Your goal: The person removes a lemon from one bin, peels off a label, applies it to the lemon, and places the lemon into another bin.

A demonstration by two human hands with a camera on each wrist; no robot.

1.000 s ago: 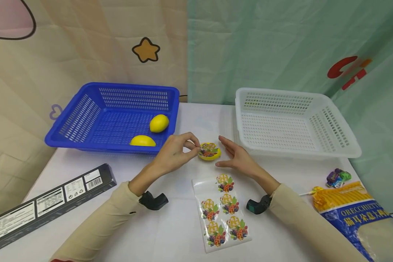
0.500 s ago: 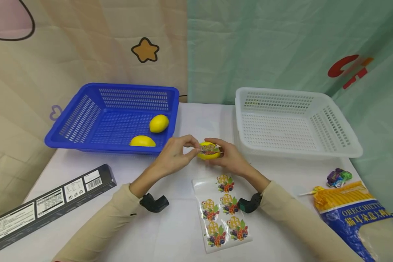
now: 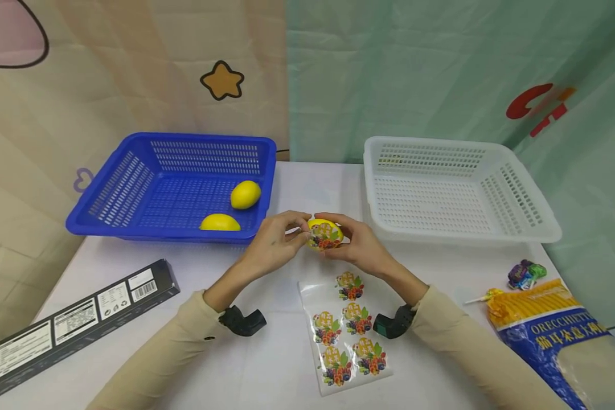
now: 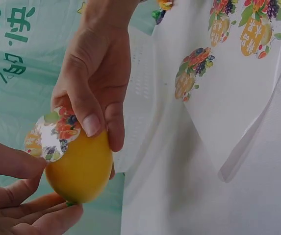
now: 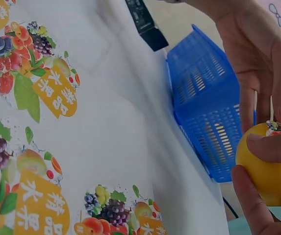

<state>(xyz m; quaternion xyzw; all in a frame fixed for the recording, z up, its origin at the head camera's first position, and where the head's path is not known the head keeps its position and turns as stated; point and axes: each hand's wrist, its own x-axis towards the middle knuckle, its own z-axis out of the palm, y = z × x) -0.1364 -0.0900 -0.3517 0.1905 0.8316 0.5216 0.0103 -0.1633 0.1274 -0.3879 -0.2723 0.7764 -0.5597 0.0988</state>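
Observation:
Between the two hands is a yellow lemon [image 4: 84, 171], a fruit-print sticker [image 4: 57, 132] lying over part of it. My right hand [image 3: 365, 246] grips the lemon from the right, with its thumb beside the sticker's edge in the left wrist view. From the left, my left hand [image 3: 273, 242] pinches the sticker's near edge between thumb and finger. Its other fingers reach the lemon's green-tipped end. In the left wrist view that sticker edge stands off the skin. Below the hands, a white sheet [image 3: 307, 296] carries several more fruit stickers.
A blue basket [image 3: 133, 234] with two lemons [image 3: 245, 195] stands back left, a white basket [image 3: 466, 234] back right. At left lies a long black box [image 3: 77, 324]. On the right are a pasta bag [image 3: 548, 330], wrapped candies [image 3: 525, 274] and a lollipop [image 3: 492, 295].
My right hand has moved left and taken hold of the lemon, which now tilts up with its sticker facing me. The left hand keeps its pinch at the sticker's edge.

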